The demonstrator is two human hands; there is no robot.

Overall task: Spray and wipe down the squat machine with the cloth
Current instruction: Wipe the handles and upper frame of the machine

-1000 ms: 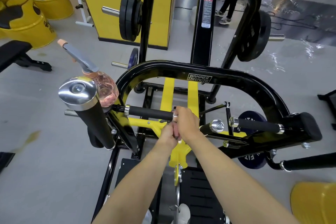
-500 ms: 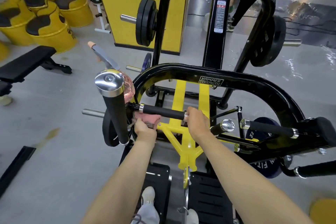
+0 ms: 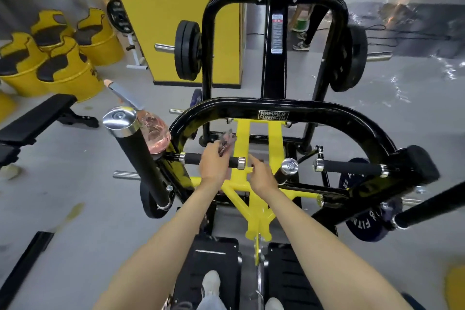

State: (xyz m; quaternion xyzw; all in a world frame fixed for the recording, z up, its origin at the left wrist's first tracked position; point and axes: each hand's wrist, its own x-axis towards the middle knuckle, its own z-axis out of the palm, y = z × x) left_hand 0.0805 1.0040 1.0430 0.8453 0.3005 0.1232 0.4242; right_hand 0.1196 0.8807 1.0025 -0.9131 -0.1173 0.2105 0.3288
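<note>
Currently L hand (image 3: 214, 162) rests on the black grip bar (image 3: 193, 158) of the squat machine (image 3: 274, 108), fingers curled round the cloth (image 3: 227, 140), which pokes out at its 1 o'clock. R hand (image 3: 261, 177) is just beside at 3 o'clock, loosely curled w/ nothing held. Pink spray bottle (image 3: 154, 134) sits at 10 o'clock of L hand.

Both forearms are bare as far as they show; the left hand (image 3: 214, 161) and right hand (image 3: 261, 176) are bare as well. Below the yellow frame (image 3: 256, 211) show two white shoes, the left shoe (image 3: 211, 282) to its left, the right shoe (image 3: 274, 303) just right of it; a pale grey-blue trouser leg (image 3: 211, 301) overlaps the left shoe.
</note>
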